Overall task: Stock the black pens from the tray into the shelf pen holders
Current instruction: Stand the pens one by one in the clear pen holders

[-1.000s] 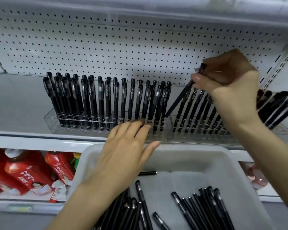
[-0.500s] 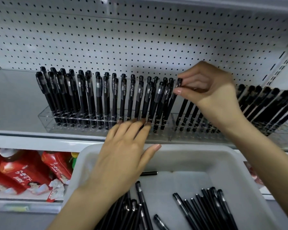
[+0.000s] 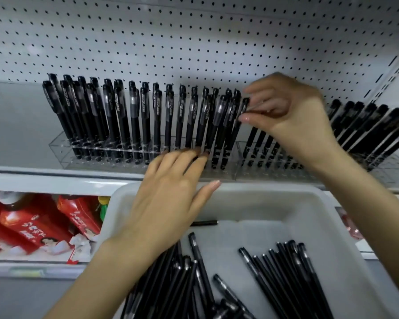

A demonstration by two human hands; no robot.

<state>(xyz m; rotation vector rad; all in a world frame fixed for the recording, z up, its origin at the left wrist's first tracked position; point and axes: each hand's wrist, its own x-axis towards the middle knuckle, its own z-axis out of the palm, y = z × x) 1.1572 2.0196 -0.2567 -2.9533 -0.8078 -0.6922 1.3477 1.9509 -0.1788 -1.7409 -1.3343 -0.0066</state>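
Two clear acrylic pen holders (image 3: pixel 62 155) stand side by side on the shelf, with several black capped pens upright in them. My right hand (image 3: pixel 293 125) pinches the cap end of one black pen (image 3: pixel 236 132) standing at the right end of the left holder. With straight fingers, my left hand (image 3: pixel 171 199) presses on the front of that holder. Below, a white tray (image 3: pixel 274 203) holds several loose black pens (image 3: pixel 283 275) in two heaps.
White pegboard (image 3: pixel 194 42) backs the shelf. Red drink cartons (image 3: pixel 35 224) sit on the lower shelf at the left. A second holder (image 3: pixel 389 166) to the right carries more slanted pens. The shelf's front lip (image 3: pixel 55 178) runs just above the tray.
My right hand has brought the pen down from a slant above the row into the left holder's right end. My left hand has stayed on the holder.
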